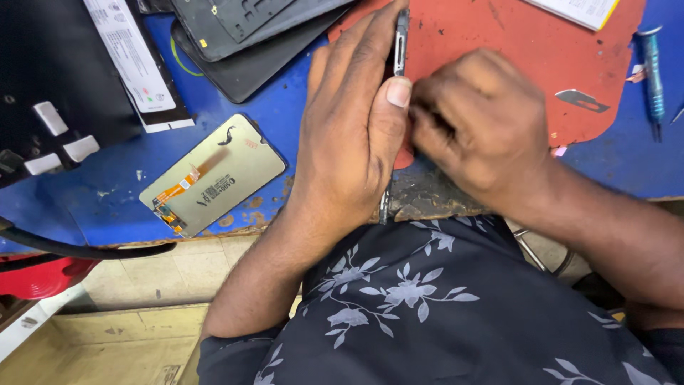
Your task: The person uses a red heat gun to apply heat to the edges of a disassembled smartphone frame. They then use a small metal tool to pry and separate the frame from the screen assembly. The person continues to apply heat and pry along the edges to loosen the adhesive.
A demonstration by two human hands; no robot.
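My left hand (349, 135) holds a thin phone frame (400, 44) on its edge, upright over the front of the workbench, with the thumb pressed against its near side. My right hand (477, 128) is curled shut right beside it, fingertips touching the frame's lower edge; whatever small thing it may pinch is hidden. Both hands sit over a worn red mat (513, 50) on the blue bench top (92, 207).
A loose display panel with an orange flex cable (214, 176) lies face down at the left. Dark phone covers (249, 36) are stacked at the back. A scalpel blade (582, 100) rests on the mat, a blue screwdriver (651, 71) at far right.
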